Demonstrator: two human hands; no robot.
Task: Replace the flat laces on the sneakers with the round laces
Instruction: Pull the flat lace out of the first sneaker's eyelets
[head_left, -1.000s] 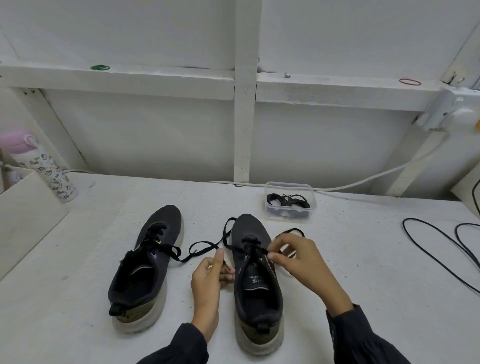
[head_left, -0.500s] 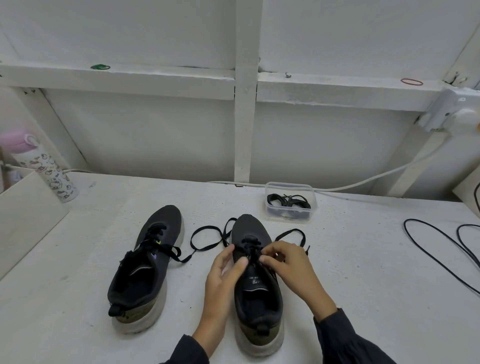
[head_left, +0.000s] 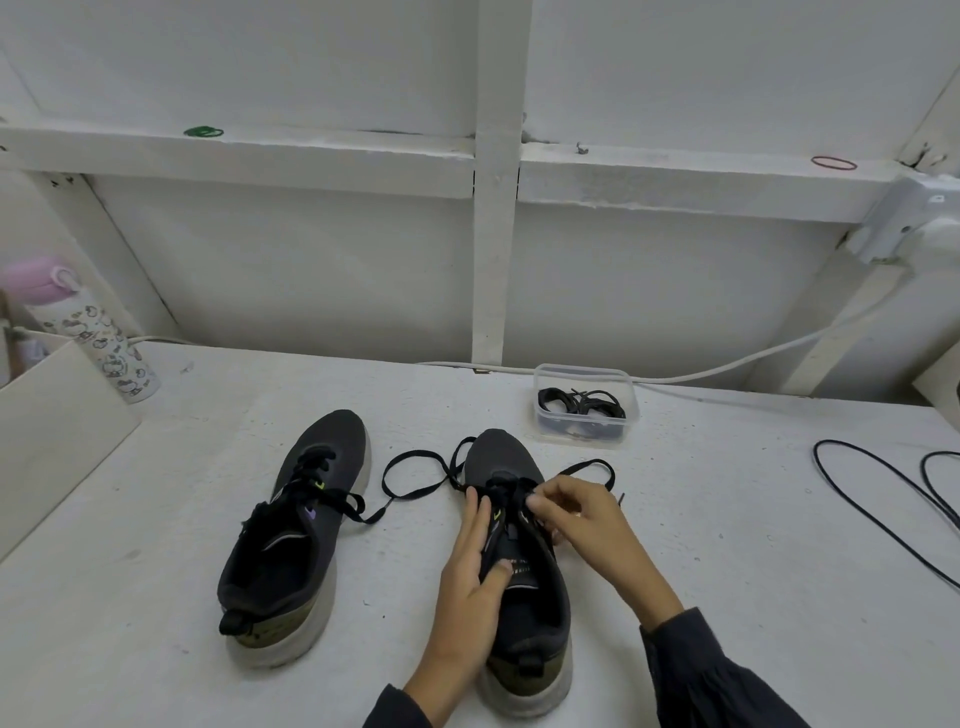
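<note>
My left hand (head_left: 467, 561) lies with its fingers straight along the side of the right sneaker (head_left: 524, 597), thumb pressed on the tongue, pinning the shoe to the table (head_left: 727, 571). My right hand (head_left: 576, 519) is curled, thumb and forefinger nipped together on the flat lace (head_left: 415, 488) up at the eyelets, while the loose ends trail in loops off both sides of the toe.

I judge the lace to be light and limp, a woven ribbon with no stiffness of its own. It should slide through the eyelets if I pull close to where it crosses, one span at a time. Tugging a far end would only drag the shoe (hence the pinning hand) or snag the ribbon where it twists. The sneaker itself looks soft in the upper and firm in the sole, so the side wall is the place to brace.

The left sneaker (head_left: 296, 545) sits just beside it, laced. The round laces (head_left: 582, 402) wait tangled in a clear tub (head_left: 582, 436) beyond the toe.
</note>
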